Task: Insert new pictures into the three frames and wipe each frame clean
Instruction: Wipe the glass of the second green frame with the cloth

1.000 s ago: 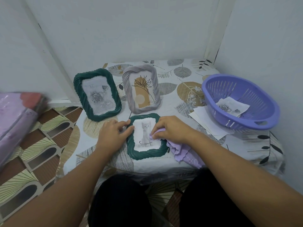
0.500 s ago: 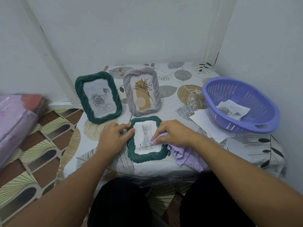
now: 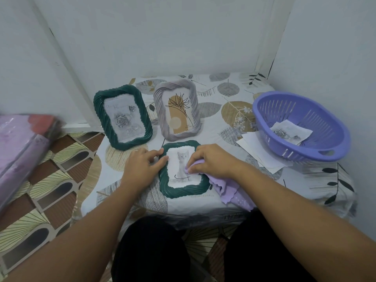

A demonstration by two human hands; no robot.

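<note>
A small green frame point(image 3: 183, 191) with a cat picture lies flat near the table's front edge. My left hand point(image 3: 140, 166) rests on its left rim, thumb and fingers on the edge. My right hand point(image 3: 211, 160) grips a lilac cloth point(image 3: 230, 190) and presses it onto the frame's glass at the right side. Behind stand a larger green frame point(image 3: 122, 117) with a rose picture and a grey frame point(image 3: 177, 108) with a plant drawing.
A purple basket point(image 3: 301, 127) at the right holds a printed rose picture point(image 3: 291, 133). White paper sheets point(image 3: 260, 151) lie beside it. The leaf-print tablecloth point(image 3: 219, 92) covers a small table in a wall corner. A pink wrapped bundle point(image 3: 22, 143) lies on the floor at left.
My right hand with the cloth has shifted a little down across the cat frame's glass. My left hand stays on the frame's left rim.
</note>
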